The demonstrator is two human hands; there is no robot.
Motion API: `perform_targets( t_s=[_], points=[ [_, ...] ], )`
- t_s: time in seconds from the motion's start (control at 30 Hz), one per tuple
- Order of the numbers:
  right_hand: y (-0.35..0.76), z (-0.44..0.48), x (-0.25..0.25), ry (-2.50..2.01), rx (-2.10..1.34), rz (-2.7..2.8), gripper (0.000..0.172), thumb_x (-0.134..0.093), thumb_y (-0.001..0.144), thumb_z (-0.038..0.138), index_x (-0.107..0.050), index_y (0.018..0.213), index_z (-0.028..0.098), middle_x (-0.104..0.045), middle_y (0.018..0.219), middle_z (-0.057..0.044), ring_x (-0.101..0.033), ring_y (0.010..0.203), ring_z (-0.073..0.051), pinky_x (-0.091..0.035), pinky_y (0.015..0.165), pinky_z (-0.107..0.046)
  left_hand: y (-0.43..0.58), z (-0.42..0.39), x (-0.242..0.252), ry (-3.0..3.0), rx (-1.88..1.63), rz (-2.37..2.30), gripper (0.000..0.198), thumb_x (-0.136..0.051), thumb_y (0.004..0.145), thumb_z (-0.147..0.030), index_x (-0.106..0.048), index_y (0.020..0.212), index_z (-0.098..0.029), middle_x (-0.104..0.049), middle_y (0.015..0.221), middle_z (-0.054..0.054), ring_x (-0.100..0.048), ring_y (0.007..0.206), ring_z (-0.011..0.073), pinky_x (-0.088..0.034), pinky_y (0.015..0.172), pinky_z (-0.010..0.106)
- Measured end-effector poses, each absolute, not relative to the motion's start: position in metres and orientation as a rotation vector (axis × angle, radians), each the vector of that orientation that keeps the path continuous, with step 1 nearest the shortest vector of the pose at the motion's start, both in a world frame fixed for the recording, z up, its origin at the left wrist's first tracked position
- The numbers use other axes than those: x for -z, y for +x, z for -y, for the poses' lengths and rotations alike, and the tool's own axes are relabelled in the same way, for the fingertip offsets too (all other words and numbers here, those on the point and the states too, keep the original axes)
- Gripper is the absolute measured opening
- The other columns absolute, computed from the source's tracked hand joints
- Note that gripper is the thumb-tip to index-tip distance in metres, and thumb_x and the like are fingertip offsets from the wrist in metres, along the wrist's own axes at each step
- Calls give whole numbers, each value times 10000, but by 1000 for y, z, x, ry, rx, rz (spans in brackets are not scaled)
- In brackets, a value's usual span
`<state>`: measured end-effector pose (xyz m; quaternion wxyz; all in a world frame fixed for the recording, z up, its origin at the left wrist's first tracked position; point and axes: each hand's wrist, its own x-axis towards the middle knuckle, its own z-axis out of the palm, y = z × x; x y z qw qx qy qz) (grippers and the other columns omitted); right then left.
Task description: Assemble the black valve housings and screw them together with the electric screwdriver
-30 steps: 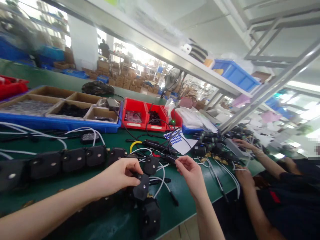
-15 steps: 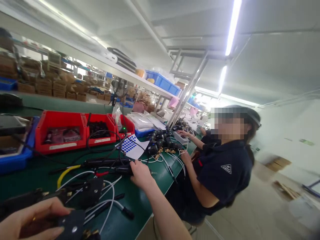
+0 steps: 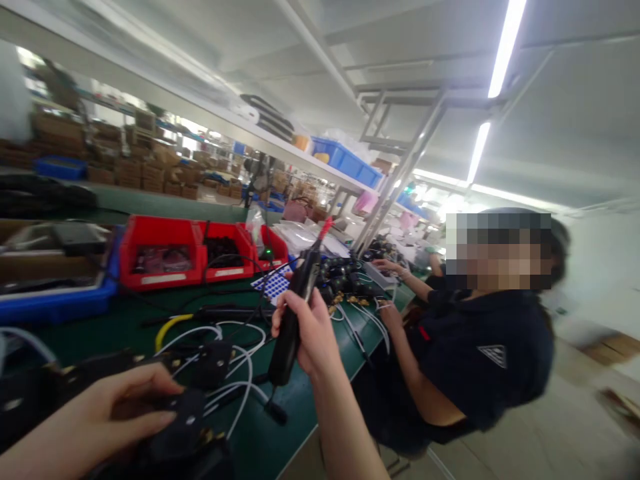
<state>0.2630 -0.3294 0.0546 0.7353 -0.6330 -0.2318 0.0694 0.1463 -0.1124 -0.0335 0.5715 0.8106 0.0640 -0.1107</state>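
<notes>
My right hand (image 3: 310,330) is wrapped round a black electric screwdriver (image 3: 287,343), held nearly upright over the green bench, its red end up and its thin tip down. At the lower left, my left hand (image 3: 125,407) pinches a black part (image 3: 180,417) with a silver screw, thumb and fingers on its edge. Other black parts lie around it. White cables (image 3: 245,373) with black ends spread between my hands. A yellow curved piece (image 3: 170,328) lies behind them.
Red bins (image 3: 160,277) with small parts line the back of the green bench (image 3: 115,333). Left of them sits a blue crate (image 3: 55,303). A sheet of blue dots (image 3: 274,285) lies behind the screwdriver. At the right, a seated person (image 3: 480,360) handles black parts and cables.
My right hand has lifted the screwdriver off the bench and turned it upright. My left hand still holds the black part. The view has swung a little to the left.
</notes>
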Motion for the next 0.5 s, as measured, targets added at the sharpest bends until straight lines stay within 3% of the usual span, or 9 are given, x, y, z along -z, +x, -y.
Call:
perform_targets(
  t_s=[0.03, 0.13, 0.27, 0.5],
  points=[
    [255, 325, -59, -1291, -177, 465, 382, -568, 817, 478, -418, 1090, 257, -500, 722, 71, -475, 500, -82, -437, 459, -202, 142, 117, 27, 1852, 248, -202, 415, -698, 668, -619, -645, 880, -266, -735, 841, -62, -638, 816, 219, -444, 666, 278],
    [239, 314, -71, -992, -217, 308, 484, -745, 698, 513, -510, 1001, 217, -460, 588, 100, -395, 431, -56, -337, 389, -154, 133, 128, 7, 1775, 204, -258, 345, -721, 658, -431, -636, 880, -180, -715, 867, 17, -611, 745, 186, -428, 569, 242],
    [232, 303, -77, -896, -110, 391, 509, -674, 704, 684, -576, 820, 198, -439, 487, 87, -397, 390, -68, -364, 388, -173, 131, 134, -6, 1723, 180, -316, 323, -718, 597, -350, -623, 832, -151, -665, 766, 11, -579, 660, 155, -445, 535, 241],
    [208, 284, -72, -858, -11, 585, 569, -643, 673, 771, -632, 706, 203, -496, 428, 51, -419, 320, -105, -334, 327, -211, 130, 135, -1, 1684, 148, -299, 296, -721, 565, -308, -633, 794, -143, -628, 673, -11, -540, 571, 128, -435, 481, 231]
  ],
)
